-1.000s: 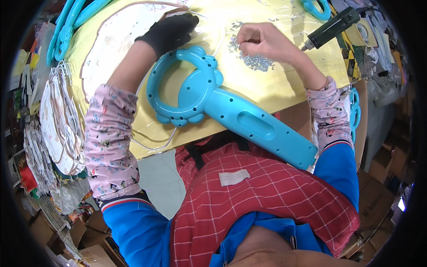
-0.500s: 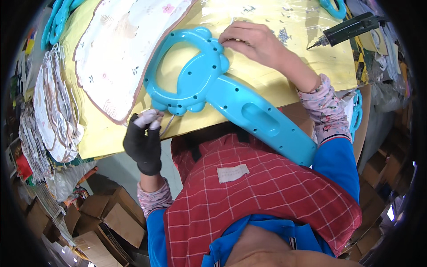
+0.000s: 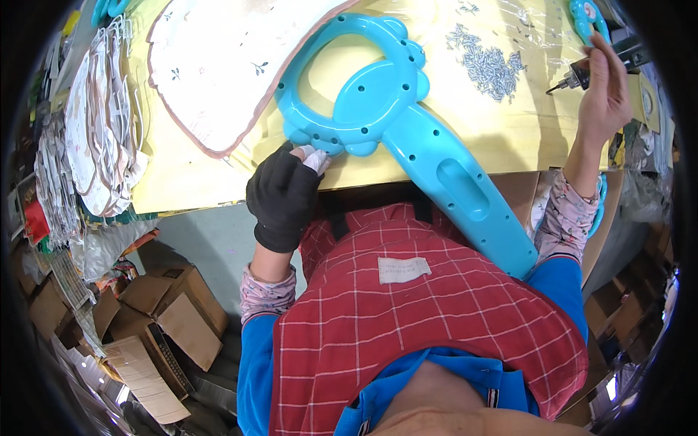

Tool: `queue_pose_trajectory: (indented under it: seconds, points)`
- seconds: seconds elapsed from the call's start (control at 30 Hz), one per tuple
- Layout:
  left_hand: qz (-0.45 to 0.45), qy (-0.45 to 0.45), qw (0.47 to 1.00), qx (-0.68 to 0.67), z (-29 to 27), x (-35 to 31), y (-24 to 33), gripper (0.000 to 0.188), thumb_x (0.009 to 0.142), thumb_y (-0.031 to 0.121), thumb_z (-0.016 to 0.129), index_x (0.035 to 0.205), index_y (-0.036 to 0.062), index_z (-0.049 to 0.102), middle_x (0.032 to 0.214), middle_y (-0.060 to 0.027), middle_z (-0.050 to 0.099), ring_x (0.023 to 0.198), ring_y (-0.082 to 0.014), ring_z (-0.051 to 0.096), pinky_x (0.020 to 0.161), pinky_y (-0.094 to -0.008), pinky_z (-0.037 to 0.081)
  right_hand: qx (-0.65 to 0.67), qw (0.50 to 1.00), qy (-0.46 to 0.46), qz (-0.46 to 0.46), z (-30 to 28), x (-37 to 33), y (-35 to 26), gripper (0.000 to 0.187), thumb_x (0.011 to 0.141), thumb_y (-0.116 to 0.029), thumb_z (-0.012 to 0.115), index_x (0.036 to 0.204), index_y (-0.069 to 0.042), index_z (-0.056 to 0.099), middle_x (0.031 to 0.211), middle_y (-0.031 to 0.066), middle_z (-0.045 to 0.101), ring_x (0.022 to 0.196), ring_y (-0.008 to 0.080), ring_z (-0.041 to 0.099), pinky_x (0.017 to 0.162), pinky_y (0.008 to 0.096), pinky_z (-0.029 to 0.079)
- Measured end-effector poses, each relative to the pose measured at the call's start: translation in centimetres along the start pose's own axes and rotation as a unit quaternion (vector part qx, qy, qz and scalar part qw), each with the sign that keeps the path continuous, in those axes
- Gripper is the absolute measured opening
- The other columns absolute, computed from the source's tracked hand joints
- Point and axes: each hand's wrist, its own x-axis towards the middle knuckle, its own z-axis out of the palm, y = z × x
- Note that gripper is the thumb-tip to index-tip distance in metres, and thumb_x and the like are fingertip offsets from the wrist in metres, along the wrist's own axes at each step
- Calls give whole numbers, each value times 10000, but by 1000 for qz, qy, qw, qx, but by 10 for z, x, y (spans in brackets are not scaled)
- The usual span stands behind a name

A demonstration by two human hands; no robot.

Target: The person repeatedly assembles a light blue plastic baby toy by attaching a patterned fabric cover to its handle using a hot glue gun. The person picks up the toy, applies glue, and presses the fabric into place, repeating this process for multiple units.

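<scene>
A turquoise plastic frame (image 3: 418, 134) with a round ring, a scalloped rim and a long handle lies across the near table edge, its handle end against my apron. Several dark holes dot its surface. My left hand (image 3: 283, 192), in a black glove with pale-wrapped fingertips, is closed at the ring's lower left rim. At the right, my bare right hand (image 3: 607, 94) is raised with its fingers stretched out, beside and partly over a black power screwdriver (image 3: 632, 54). The tool's thin bit points left. A heap of small silver screws (image 3: 494, 73) lies between frame and screwdriver.
A white printed fabric piece with brown edging (image 3: 218, 65) lies left of the ring on the yellow tabletop (image 3: 189, 182). Stacked fabric pieces (image 3: 98, 123) hang at the left edge. Cardboard boxes (image 3: 182, 312) stand below left. Another turquoise part (image 3: 585, 18) is at the far right.
My right hand has left the ring's upper right rim and moved right to the screwdriver. My left hand has come up closer against the ring. The view has shifted, showing more screws.
</scene>
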Motion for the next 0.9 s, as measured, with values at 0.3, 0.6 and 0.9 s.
queue_pose_trajectory:
  seconds: [0.3,0.6,0.9]
  points:
    - [29,-9,994,-104,6,30,20,525,798,268,697,1271,68,589,1307,-180,560,1194,-392,536,1027,-507,425,-34,941,211,263,-66,15,88,580,852,-238,785,1244,74,493,1080,140,621,879,238,661,795,332,572]
    - [303,-38,932,-195,70,77,85,314,800,134,612,1108,79,584,1000,-187,608,981,-356,599,958,-510,469,175,938,18,298,-28,23,45,495,888,-240,710,1223,50,490,750,143,628,597,248,636,571,371,561]
    - [291,-101,924,-225,69,76,89,399,729,129,692,1122,152,626,1067,-193,607,1011,-343,607,948,-504,493,466,873,-135,51,86,-12,-53,686,885,-431,689,1335,-15,381,748,132,610,649,223,643,596,338,558]
